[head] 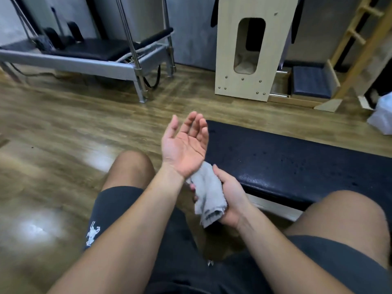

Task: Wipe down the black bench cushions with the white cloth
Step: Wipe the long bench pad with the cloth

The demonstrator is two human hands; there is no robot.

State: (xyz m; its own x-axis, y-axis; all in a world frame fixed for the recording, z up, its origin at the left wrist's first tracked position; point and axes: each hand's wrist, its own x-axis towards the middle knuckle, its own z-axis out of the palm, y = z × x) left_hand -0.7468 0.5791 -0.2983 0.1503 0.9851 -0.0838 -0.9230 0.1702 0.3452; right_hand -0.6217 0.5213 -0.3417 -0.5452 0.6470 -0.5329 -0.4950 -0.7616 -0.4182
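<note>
Knees (pixel 131 164) flank right fingers (pixel 193 187) gripping white cloth (pixel 209 194), left fingers (pixel 197 124) relaxed, beside bench cushion (pixel 297 158).

The person sits with both bare knees in view, in dark shorts (pixel 114 209). The left hand (pixel 184 147) is held palm up with its fingers loosely straight, above the near left end of the black bench cushion (pixel 307 164). The right hand (pixel 230 198) grips a bunched white cloth (pixel 209 198), whose upper end touches the left wrist. Small shiny specks dot the cushion. Across the wooden floor (pixel 63 124), a metal-framed exercise bed (pixel 84 54) stands far left, a pale wooden box (pixel 250 85) with an oval cut-out at the far centre, and a wooden ladder (pixel 360 39) far right.
</note>
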